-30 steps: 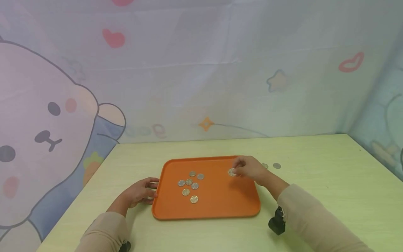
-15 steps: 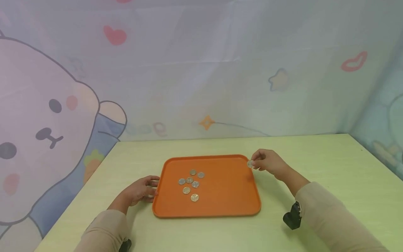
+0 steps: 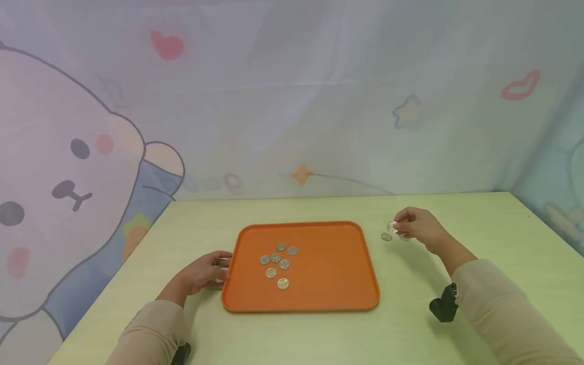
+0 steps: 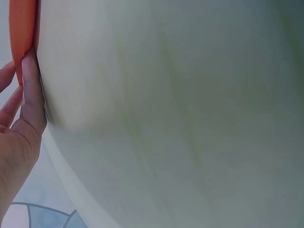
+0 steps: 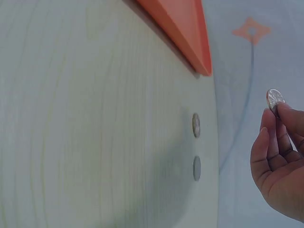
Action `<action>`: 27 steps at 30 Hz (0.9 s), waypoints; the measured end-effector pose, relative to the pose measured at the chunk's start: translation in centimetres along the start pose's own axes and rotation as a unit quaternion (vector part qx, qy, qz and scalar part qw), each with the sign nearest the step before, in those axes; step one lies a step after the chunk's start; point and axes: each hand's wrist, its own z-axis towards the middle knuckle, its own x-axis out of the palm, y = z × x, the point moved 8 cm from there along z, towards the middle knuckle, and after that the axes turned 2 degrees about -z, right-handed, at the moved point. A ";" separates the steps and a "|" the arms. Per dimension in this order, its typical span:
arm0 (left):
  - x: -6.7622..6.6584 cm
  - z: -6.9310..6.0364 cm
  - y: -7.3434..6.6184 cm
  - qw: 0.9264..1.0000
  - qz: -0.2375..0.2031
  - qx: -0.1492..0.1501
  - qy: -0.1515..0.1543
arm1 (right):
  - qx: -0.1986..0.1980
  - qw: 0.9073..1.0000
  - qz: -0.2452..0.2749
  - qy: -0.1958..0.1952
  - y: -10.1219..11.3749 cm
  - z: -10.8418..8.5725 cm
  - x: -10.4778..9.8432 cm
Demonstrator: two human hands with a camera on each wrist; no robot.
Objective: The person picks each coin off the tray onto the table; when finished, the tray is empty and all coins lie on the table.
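Observation:
A coin is pinched between the thumb and fingers of my right hand, raised over the table to the right of the orange tray. Below that hand, two more coins lie on the tabletop: a yellowish coin and a silvery coin, which the fingers partly cover in the head view. Several coins are scattered flat on the left half of the tray. My left hand touches the tray's left rim with its fingers extended; the left wrist view shows the thumb along the outer edge.
The pale yellow wooden table runs back to a printed cloth backdrop. Dark wrist devices sit under both sleeves, such as the right wrist's black device.
My right hand has carried the pinched coin from above the tray's right side, over the rim, to above the two coins on the table. My left hand stays at the tray's left rim.

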 end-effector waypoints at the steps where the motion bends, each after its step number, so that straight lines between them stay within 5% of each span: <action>1: 0.0 0.0 0.0 1.000 -0.001 0.000 0.001 | 0.003 1.000 0.000 -0.003 -0.2 0.0 -0.3; 27: 0.3 0.0 0.3 1.000 -0.003 -0.004 0.003 | 0.057 0.997 -0.057 -0.012 -5.8 -0.4 -4.5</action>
